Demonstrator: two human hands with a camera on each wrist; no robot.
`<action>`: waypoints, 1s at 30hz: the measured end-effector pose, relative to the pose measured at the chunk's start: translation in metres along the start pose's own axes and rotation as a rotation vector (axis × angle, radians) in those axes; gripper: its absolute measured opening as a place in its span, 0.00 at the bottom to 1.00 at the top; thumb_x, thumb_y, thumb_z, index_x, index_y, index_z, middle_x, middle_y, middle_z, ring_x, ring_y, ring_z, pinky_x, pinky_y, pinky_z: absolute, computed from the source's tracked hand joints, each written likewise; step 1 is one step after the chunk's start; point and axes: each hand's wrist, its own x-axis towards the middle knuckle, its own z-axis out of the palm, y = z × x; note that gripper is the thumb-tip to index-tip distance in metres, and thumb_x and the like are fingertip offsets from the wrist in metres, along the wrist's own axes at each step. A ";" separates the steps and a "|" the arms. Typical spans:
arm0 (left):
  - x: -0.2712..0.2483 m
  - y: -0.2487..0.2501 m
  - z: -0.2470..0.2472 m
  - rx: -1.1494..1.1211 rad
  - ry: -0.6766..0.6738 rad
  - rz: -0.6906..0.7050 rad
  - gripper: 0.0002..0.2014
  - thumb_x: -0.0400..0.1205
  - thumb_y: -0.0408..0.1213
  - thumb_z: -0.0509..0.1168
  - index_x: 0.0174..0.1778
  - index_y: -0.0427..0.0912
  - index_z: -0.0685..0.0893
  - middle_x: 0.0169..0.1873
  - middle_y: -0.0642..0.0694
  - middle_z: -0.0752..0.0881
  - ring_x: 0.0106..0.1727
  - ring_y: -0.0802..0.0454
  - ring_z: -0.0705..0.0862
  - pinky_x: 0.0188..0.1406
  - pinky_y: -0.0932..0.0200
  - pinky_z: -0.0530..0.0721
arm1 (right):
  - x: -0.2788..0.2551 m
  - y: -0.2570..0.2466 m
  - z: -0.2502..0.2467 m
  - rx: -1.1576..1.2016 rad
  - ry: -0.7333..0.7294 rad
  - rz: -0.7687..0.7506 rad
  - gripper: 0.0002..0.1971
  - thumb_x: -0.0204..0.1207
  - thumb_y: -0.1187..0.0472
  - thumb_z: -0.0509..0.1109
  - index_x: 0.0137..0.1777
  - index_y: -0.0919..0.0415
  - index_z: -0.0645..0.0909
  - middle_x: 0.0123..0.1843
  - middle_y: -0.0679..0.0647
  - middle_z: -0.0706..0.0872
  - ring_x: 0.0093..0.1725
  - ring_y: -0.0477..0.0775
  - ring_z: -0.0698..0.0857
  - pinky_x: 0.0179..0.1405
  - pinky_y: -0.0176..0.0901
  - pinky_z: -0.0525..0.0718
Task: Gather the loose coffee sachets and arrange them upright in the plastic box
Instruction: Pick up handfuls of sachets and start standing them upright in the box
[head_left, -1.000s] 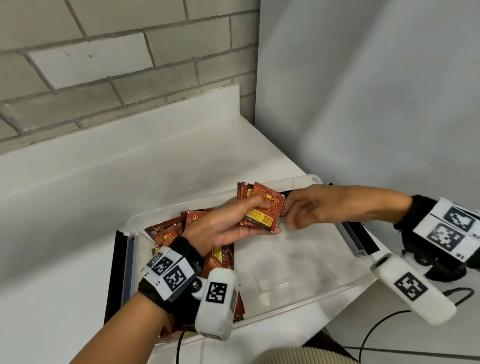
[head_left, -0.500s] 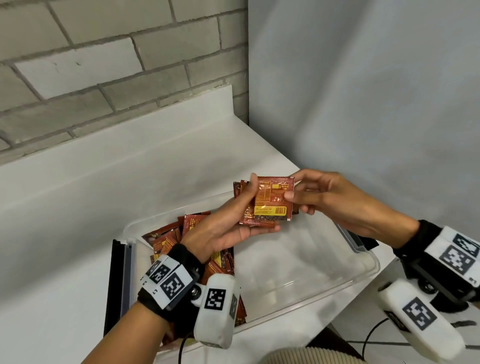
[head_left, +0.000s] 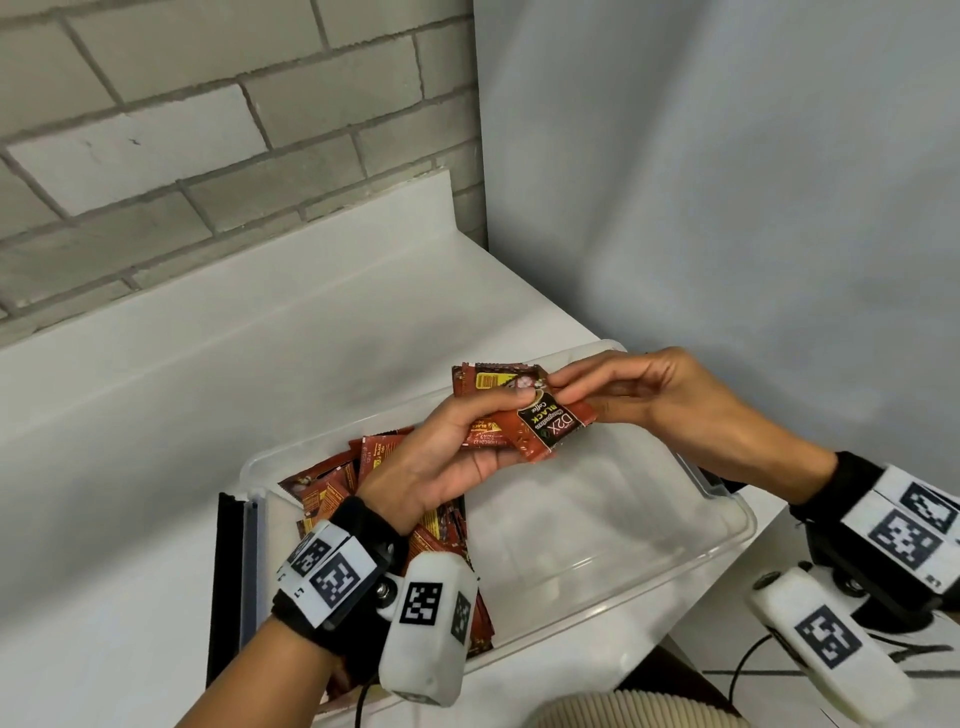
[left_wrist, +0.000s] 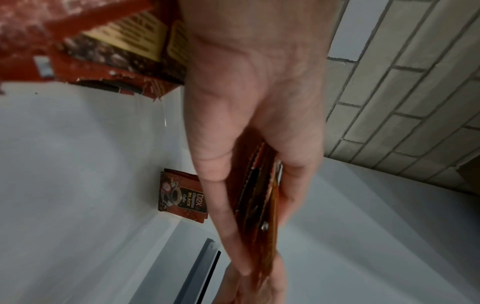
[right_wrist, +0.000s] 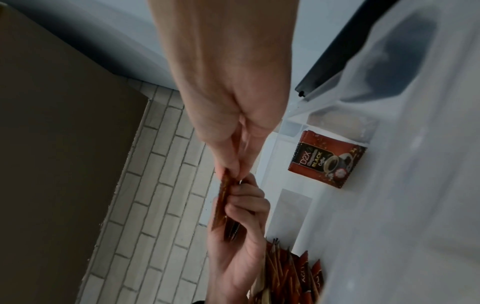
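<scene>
top sachet (head_left: 545, 426) turned face up, stack (head_left: 480, 382) now fanned

The right part of the plastic box (head_left: 717, 540) is left bare along its floor, so entry from above is unhindered there. The left part is filled by a heap of sachets (head_left: 332, 488). A few sachets (right_wrist: 327, 160) are seen standing against one end wall. Above the box's far edge, the space is taken up by the left hand (head_left: 447, 462) and right hand (head_left: 660, 400), joined on a held bundle (head_left: 524, 415). Passage beyond is closed by the brick wall (head_left: 208, 156) behind and a grey panel (head_left: 727, 182) on the right.
</scene>
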 end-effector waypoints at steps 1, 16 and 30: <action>0.000 0.000 0.000 0.007 0.010 0.014 0.12 0.74 0.29 0.71 0.53 0.33 0.88 0.48 0.35 0.89 0.44 0.47 0.90 0.37 0.54 0.89 | 0.001 0.001 0.000 -0.008 0.011 0.007 0.08 0.72 0.75 0.70 0.46 0.67 0.88 0.55 0.55 0.90 0.58 0.52 0.88 0.55 0.36 0.84; 0.000 -0.001 0.001 -0.002 0.029 0.171 0.14 0.72 0.26 0.68 0.53 0.35 0.86 0.49 0.38 0.90 0.50 0.45 0.89 0.58 0.52 0.87 | 0.004 -0.001 0.002 0.038 0.069 0.270 0.08 0.62 0.64 0.77 0.40 0.65 0.84 0.36 0.57 0.88 0.37 0.49 0.86 0.43 0.35 0.86; 0.000 0.000 0.004 -0.049 0.094 0.138 0.14 0.72 0.40 0.70 0.50 0.38 0.86 0.41 0.38 0.87 0.37 0.48 0.85 0.48 0.53 0.88 | 0.041 -0.031 -0.041 -0.832 -0.007 0.045 0.05 0.70 0.61 0.79 0.40 0.53 0.86 0.35 0.49 0.90 0.30 0.36 0.83 0.36 0.23 0.77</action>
